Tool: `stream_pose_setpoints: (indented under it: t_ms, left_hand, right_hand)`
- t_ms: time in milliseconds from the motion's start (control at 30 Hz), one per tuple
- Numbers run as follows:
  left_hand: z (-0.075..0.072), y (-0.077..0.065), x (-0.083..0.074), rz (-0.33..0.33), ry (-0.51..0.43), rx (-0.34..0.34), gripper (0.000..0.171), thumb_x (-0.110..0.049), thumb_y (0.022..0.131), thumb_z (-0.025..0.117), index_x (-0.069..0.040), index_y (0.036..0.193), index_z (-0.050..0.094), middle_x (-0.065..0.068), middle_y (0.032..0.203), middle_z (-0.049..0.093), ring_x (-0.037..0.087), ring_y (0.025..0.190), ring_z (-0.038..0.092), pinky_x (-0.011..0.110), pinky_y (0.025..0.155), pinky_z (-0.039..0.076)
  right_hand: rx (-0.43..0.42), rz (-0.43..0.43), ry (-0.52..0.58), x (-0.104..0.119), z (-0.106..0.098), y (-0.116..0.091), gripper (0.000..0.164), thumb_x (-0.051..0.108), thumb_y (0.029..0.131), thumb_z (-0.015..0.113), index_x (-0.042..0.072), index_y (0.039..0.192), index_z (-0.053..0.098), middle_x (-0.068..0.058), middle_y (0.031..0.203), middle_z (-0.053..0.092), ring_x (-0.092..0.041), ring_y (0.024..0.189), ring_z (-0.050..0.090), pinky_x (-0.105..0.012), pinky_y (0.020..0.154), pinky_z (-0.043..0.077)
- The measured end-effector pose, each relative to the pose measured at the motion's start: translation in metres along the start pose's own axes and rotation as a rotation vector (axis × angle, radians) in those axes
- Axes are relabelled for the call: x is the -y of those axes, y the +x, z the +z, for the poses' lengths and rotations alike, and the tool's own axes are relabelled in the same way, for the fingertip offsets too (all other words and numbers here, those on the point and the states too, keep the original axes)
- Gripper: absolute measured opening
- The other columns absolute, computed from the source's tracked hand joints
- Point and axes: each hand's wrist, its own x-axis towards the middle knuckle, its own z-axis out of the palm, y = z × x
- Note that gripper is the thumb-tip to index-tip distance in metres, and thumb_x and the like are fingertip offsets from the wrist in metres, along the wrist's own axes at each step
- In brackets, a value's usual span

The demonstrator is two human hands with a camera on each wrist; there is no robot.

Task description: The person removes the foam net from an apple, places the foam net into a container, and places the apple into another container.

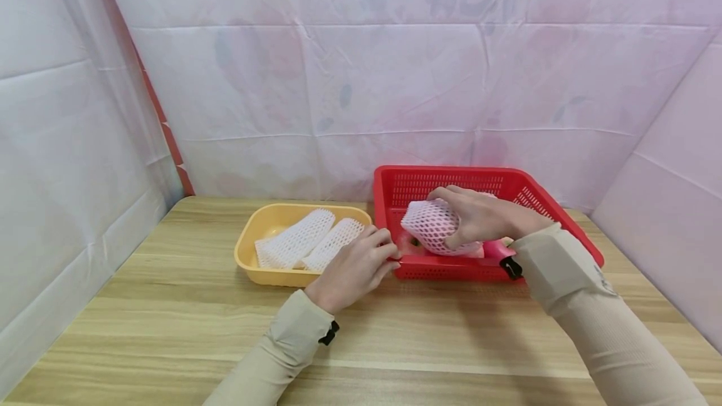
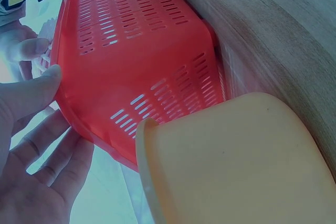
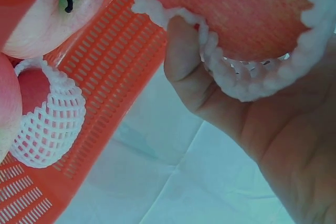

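My right hand (image 1: 479, 210) grips an apple (image 3: 231, 14) in a white foam net sleeve (image 1: 431, 225), over the front part of a red plastic basket (image 1: 451, 170). In the right wrist view the thumb presses the net's scalloped edge, and red skin shows through its opening. My left hand (image 1: 358, 260) holds the basket's front left corner, thumb and fingers at the rim (image 2: 59, 85). Inside the basket lie a bare apple (image 3: 44, 30) with a dark stem and another netted apple (image 3: 52, 124). The right hand and sleeve hide part of the basket's contents.
Left of the basket stands a yellow tray (image 1: 245, 249) with white foam net sleeves (image 1: 304, 240) lying in it. Both containers rest on a wooden table (image 1: 186, 306). Pale printed cloth (image 1: 395, 80) hangs behind and along both sides.
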Motion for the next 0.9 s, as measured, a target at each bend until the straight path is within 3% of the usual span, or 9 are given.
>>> stream_pose_setpoints:
  t_ms: [533, 900]
  left_hand:
    - [-0.001, 0.0, 0.0, -0.005, -0.005, 0.008, 0.014, -0.016, 0.088, 0.081, -0.009, 0.1, 0.076, 0.001, 0.098, 0.063, 0.016, 0.094, 0.053, 0.02, 0.083, 0.051]
    - [-0.001, 0.0, 0.0, 0.032, 0.011, -0.021, 0.012, -0.014, 0.088, 0.081, -0.008, 0.097, 0.076, 0.002, 0.096, 0.062, 0.018, 0.092, 0.053, 0.022, 0.081, 0.051]
  right_hand:
    - [0.015, -0.017, 0.0, 0.012, -0.007, -0.002, 0.079, 0.025, 0.068, 0.086, 0.008, 0.136, 0.049, -0.013, 0.125, 0.054, -0.032, 0.109, 0.054, -0.045, 0.08, 0.058]
    - [0.013, -0.048, 0.008, 0.021, -0.012, -0.008, 0.077, 0.024, 0.067, 0.085, 0.008, 0.134, 0.05, -0.011, 0.121, 0.055, -0.029, 0.105, 0.055, -0.04, 0.075, 0.058]
